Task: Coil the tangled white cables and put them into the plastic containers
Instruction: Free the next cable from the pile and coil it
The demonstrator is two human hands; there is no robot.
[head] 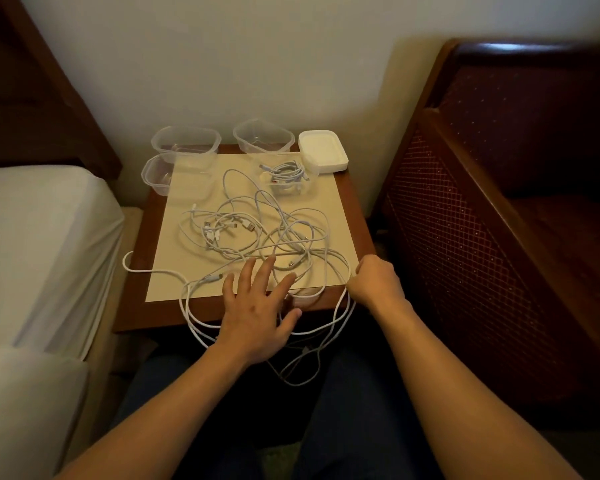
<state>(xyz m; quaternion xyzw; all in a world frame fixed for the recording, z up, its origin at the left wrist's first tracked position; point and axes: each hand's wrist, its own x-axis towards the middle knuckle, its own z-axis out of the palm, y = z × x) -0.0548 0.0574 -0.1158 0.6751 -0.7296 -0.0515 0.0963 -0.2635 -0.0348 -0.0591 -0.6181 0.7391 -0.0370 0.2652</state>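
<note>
The two forearms come nearest to the camera, over the dark lap. The left hand [257,306] lies flat with straight, spread fingers [248,273] at the near edge of the table [137,271], over some loops of cable. The right hand [373,280] is clenched at the near right corner, and it seems to grip a white strand that runs down over the edge; the fingers themselves are hidden behind the knuckles.

On the left stands a bed [42,237] with a white sheet, on the right a dark red armchair [499,202]. The small wooden table between them carries a pale mat [340,216]. The tangled cables [257,230] cover the middle of the mat, and several loops hang from the near edge toward the lap.

At the far side stand three bare clear containers [186,142], two on the left and one in the middle. A fourth container [286,181] already holds one coiled cable [284,169]. Beside it lies a stack of white lids [323,150].

I judge that one cable is done and the person now separates the next one. The next move calls for finding one free plug end, drawing that single strand out of the knot without tightening it, and then winding it into loops small enough for a container.
</note>
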